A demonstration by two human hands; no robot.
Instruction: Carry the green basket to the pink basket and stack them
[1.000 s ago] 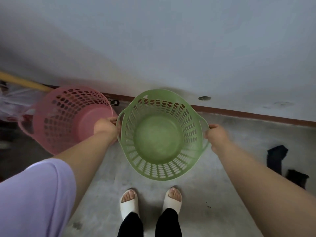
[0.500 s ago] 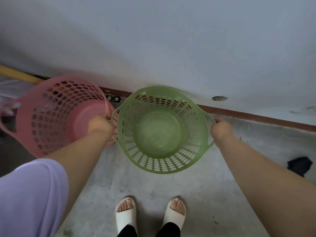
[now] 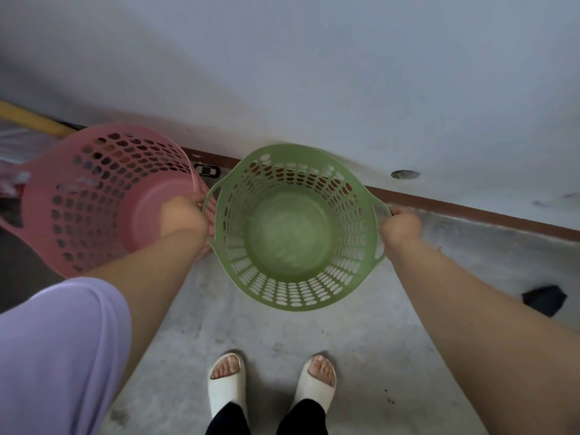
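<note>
The green basket (image 3: 292,237), round and perforated, hangs empty above the concrete floor in front of me. My left hand (image 3: 183,216) grips its left handle and my right hand (image 3: 400,229) grips its right handle. The pink basket (image 3: 103,196), same shape, stands on the floor directly left of the green one, by the wall. The two rims almost touch where my left hand is; my left hand and forearm cover part of the pink basket's right side.
A grey wall (image 3: 345,73) with a brown skirting strip runs right behind both baskets. A yellow pole (image 3: 34,120) and clear plastic lie at the far left. A dark cloth (image 3: 544,299) lies on the floor at right. My sandalled feet (image 3: 271,384) stand below.
The green basket has come nearer to the wall and level with the pink basket, which now shows more fully at the left. Both hands keep their hold on the handles.
</note>
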